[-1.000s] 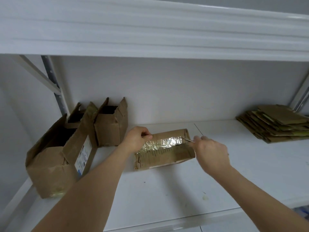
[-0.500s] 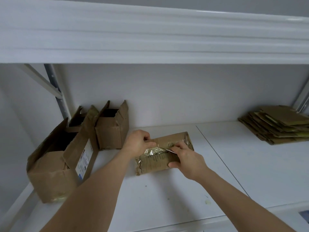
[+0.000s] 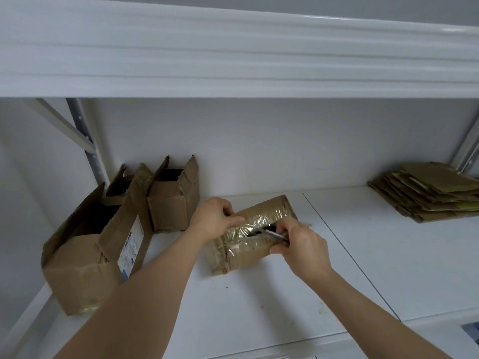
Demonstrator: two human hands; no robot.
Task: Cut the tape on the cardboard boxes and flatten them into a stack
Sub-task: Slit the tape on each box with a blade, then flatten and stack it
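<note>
A small taped cardboard box [image 3: 243, 255] lies on the white shelf [image 3: 285, 294] in the middle. Glossy clear tape covers its top, and a dark slit shows along the top seam. My left hand [image 3: 215, 218] grips the box's upper left edge, thumb across the tape. My right hand [image 3: 300, 244] holds a thin metal cutter [image 3: 269, 233] whose blade points left into the slit. A stack of flattened boxes [image 3: 430, 193] lies at the far right of the shelf.
Three open cardboard boxes stand at the left: a large one [image 3: 77, 260] with a white label, a smaller one [image 3: 173, 200] by the back wall, and one [image 3: 119, 185] partly hidden between them. An upper shelf [image 3: 233, 53] overhangs. A seam runs across the shelf right of the box.
My right hand first drew the blade leftward along the tape, then moved back right and lower. A dark slit now shows in the top seam. My left hand stayed on the box's left end.
</note>
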